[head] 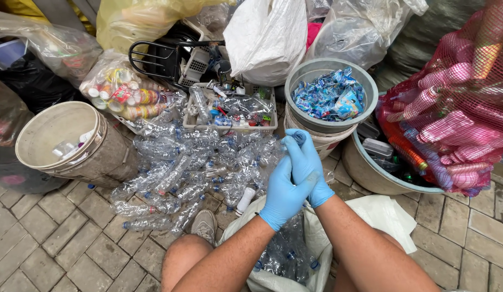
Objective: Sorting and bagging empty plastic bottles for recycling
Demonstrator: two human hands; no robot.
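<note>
The fingers (294, 141) of both blue-gloved hands meet just right of frame centre, curled narrow and pressed together; whether they grip anything between them cannot be told. The left hand (284, 192) rises from a bare forearm at about 7 o'clock, palm turned toward the right hand (308, 162), which lies across it, its forearm running down to 5 o'clock. Both wrists are bent upward over a white sack (311, 243) held open between the knees, with crushed clear bottles inside.

Just to the 9 o'clock side of the hands, a pile of flattened clear plastic bottles (192, 173) with blue caps covers the brick paving. At 12 o'clock from the hands stands a grey bucket (331, 97) full of crumpled blue and white labels. Further toward 11 o'clock a white crate (230, 111) holds mixed scraps, and beside it a clear bag (122, 89) shows round red and yellow lids. At 9 o'clock a beige bucket (68, 143) tilts, nearly bare. At 3 o'clock a red mesh bag (457, 113) bulges with pink bottles over a grey tub (370, 170).
</note>
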